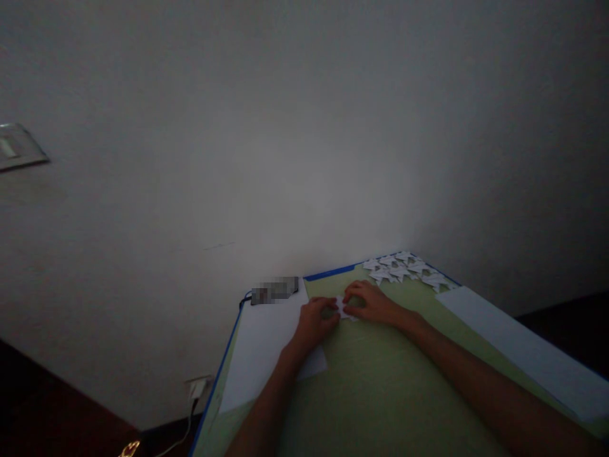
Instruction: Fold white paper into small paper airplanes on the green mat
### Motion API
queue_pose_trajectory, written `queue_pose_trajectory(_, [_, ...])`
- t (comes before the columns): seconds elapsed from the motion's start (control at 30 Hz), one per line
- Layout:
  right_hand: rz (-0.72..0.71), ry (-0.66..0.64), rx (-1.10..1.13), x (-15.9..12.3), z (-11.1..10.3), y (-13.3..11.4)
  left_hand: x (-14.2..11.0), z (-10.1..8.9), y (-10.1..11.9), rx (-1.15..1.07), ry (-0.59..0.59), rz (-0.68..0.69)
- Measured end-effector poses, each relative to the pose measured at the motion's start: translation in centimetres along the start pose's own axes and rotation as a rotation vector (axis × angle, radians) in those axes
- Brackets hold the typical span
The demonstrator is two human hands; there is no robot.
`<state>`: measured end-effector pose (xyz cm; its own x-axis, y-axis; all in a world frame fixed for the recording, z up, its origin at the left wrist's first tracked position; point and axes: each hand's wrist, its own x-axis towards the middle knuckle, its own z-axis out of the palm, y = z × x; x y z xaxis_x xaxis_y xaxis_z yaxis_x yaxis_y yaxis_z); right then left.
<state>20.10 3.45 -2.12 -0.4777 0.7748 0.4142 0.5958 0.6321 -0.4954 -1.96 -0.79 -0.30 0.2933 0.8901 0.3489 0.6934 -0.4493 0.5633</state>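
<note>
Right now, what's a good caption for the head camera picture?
Left hand and right hand hold a small white paper piece near pointed paper shapes on a green tabletop.

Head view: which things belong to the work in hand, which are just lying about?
In use:
small paper, between left hand and right hand
likely folded papers
maybe left sheet, right sheet

Apparently unrelated:
pixelated object
plug
wall switch

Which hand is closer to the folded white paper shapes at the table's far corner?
Right. The right hand is just left of and nearer than the folded shapes; the left hand is farther left.
</note>
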Motion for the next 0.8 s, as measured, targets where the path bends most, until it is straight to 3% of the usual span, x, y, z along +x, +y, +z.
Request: queue_pose_trajectory(0.8, [-0.004, -0.048, 0.082, 0.3, 0.5, 1.5, 0.0, 0.1, 0.1, 0.074, -0.03, -0.033])
